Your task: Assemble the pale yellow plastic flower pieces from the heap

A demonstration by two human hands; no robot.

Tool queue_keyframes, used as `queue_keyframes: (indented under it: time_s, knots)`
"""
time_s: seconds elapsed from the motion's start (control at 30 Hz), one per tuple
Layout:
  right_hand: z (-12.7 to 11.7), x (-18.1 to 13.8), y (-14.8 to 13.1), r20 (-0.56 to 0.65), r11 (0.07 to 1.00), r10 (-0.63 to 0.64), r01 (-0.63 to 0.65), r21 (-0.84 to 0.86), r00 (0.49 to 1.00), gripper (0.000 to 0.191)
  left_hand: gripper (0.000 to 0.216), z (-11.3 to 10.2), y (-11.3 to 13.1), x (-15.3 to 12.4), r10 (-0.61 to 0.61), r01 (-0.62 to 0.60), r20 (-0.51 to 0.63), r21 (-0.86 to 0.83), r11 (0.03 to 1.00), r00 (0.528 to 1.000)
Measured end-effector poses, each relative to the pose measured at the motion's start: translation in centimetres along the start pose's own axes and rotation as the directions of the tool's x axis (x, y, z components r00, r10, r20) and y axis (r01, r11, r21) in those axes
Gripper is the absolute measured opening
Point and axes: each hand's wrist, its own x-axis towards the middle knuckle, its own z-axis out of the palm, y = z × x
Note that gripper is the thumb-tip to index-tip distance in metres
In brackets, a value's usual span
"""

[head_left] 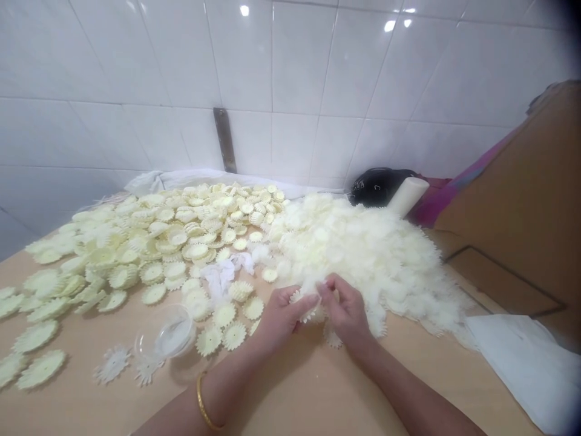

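Here — pale toothed disc (pixel 309 315) in left hand (pixel 282 317), right hand (pixel 348 312) just beside.

Tan table (pixel 290 402), bearing: pale yellow scalloped discs (pixel 181 233), heaped left of and beyond the fingers (pixel 338 284); white toothed pieces (pixel 363 260), piled beyond and right of them; clear round tub (pixel 179 333), to their left; white sheet (pixel 521 363), well to their right.

No lettering, label, brand, number or sign can be read anywhere in view.
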Motion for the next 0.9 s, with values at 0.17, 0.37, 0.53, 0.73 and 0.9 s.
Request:
queue_keyframes:
  time_s: [0.17, 0.37, 0.53, 0.73, 0.9]
  knots:
    - [-2.5, 2.0, 1.0, -0.412, 0.993, 0.01, -0.057, -0.104, 0.911, 0.018, 0.036, -0.1, -0.8, 0.2, -0.04, 0.041, -0.044, 0.01, 0.999, 0.998]
    - [-3.7, 3.2, 3.3, -0.344, 0.922, -0.176, 0.031, -0.386, 0.922, 0.015, 0.03, -0.4, -1.3, 0.7, -0.142, 0.14, 0.003, -0.174, 0.975, 0.99]
    - [-3.3, 2.8, 2.2, -0.239, 0.986, -0.022, -0.019, -0.166, 0.971, 0.016, 0.026, -0.4, -1.5, 0.9, -0.136, 0.135, 0.007, -0.165, 0.977, 0.991]
    - [-3.0, 2.5, 1.3, -0.076, 0.98, -0.154, 0.142, -0.139, 0.985, 0.013, 0.026, -0.3, -1.2, 0.8, -0.112, 0.118, 0.044, -0.144, 0.982, 0.993]
    - [-2.7, 2.5, 2.4, -0.166, 0.819, -0.376, 0.243, -0.519, 0.912, 0.017, 0.026, -0.2, -1.2, 0.5, -0.109, 0.109, 0.005, -0.158, 0.981, 0.994]
